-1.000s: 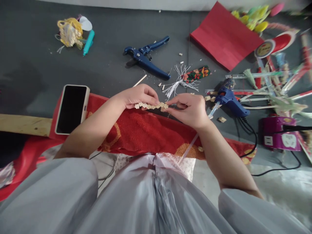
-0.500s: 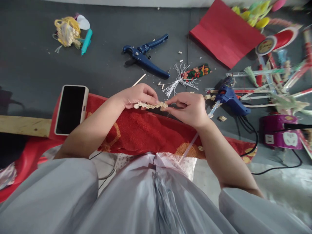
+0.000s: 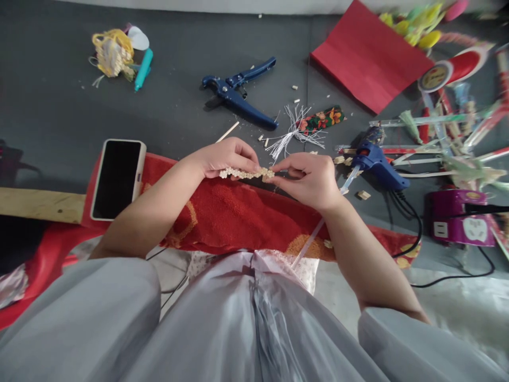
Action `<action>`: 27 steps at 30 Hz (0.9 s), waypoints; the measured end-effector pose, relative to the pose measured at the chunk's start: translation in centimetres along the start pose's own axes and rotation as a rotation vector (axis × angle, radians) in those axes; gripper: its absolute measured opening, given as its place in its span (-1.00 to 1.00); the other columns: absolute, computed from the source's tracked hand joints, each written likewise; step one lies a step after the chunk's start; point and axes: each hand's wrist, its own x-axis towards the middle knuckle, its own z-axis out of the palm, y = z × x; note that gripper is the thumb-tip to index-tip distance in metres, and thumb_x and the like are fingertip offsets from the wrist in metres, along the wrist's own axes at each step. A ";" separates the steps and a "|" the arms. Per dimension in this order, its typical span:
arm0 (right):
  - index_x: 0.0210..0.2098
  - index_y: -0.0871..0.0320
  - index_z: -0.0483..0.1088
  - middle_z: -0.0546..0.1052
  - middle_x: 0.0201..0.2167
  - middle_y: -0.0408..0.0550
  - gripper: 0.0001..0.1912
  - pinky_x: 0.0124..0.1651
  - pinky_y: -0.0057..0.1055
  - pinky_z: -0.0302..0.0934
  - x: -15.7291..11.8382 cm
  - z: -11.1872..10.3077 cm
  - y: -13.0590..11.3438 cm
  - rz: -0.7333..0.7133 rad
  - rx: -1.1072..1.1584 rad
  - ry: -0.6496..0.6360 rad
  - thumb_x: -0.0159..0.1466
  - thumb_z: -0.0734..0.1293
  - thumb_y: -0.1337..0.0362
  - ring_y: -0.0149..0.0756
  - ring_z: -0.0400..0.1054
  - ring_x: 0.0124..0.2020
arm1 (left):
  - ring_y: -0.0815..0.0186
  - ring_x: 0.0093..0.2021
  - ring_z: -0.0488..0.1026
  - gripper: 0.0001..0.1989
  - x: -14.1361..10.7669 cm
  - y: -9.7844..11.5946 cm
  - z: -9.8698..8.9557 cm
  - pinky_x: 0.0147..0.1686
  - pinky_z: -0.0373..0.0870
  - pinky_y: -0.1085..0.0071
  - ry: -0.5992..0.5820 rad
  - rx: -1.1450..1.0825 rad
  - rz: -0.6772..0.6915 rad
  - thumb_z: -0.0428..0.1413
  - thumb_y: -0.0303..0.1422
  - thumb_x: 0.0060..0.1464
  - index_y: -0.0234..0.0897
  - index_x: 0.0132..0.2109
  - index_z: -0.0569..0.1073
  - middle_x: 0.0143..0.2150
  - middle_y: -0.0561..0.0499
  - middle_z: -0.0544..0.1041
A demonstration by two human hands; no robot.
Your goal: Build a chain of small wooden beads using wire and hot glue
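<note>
A narrow strip of small cream-coloured pieces joined side by side lies across both my hands above the red towel. My left hand is closed on the strip's left and middle part, thumb and fingers pressed over it. My right hand pinches the strip's right end between thumb and forefinger. Just beyond the hands, a thin pale stick and tiny cut bits lie on the dark table.
Blue cutters, a bundle of white wires and red paper lie behind. At right are a blue glue gun, a purple power socket and red ribbon spool. A phone rests at left.
The view has shifted very slightly. Both hands keep the same hold on the strip, with no other visible movement.
</note>
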 end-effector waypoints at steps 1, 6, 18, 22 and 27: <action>-0.37 0.13 0.60 0.20 -0.66 -0.28 -0.82 -0.41 -0.41 0.06 0.0 0.0 0.0 0.006 -0.005 -0.003 0.21 0.50 0.14 -0.44 0.07 -0.57 | 0.53 -0.66 0.29 -0.91 0.0 0.0 0.0 -0.59 0.08 0.54 0.002 0.000 0.000 0.36 -0.50 -0.17 -0.33 -0.49 0.59 -0.64 0.09 0.45; -0.36 0.14 0.61 0.22 -0.66 -0.27 -0.82 -0.40 -0.41 0.07 0.0 -0.1 0.0 0.021 -0.008 -0.012 0.20 0.50 0.15 -0.43 0.09 -0.56 | 0.52 -0.66 0.28 -0.93 0.0 0.0 0.1 -0.59 0.07 0.53 0.018 0.009 0.000 0.35 -0.47 -0.15 -0.33 -0.49 0.60 -0.64 0.09 0.45; -0.34 0.14 0.60 0.25 -0.63 -0.26 -0.88 -0.39 -0.41 0.07 0.0 -0.1 0.3 -0.044 0.007 0.010 0.20 0.48 0.21 -0.44 0.10 -0.56 | 0.51 -0.60 0.30 -0.98 -0.1 0.1 0.3 -0.55 0.12 0.53 0.034 0.086 0.051 0.24 -0.49 -0.16 -0.32 -0.48 0.56 -0.58 0.08 0.47; -0.32 0.12 0.61 0.23 -0.63 -0.27 -0.88 -0.38 -0.41 0.09 0.0 -0.1 0.2 -0.054 0.009 0.000 0.21 0.48 0.20 -0.44 0.09 -0.55 | 0.53 -0.60 0.25 -0.94 -0.2 0.2 0.6 -0.56 0.08 0.55 0.036 0.155 0.061 0.18 -0.53 -0.14 -0.31 -0.47 0.54 -0.58 0.12 0.42; -0.26 0.11 0.62 0.25 -0.63 -0.27 -0.87 -0.38 -0.41 0.09 -0.1 -0.1 0.3 -0.093 -0.007 0.024 0.25 0.46 0.20 -0.44 0.09 -0.55 | 0.55 -0.59 0.23 -0.94 0.0 0.0 0.5 -0.56 0.06 0.56 0.022 0.160 0.097 0.16 -0.51 -0.11 -0.31 -0.43 0.52 -0.57 0.15 0.40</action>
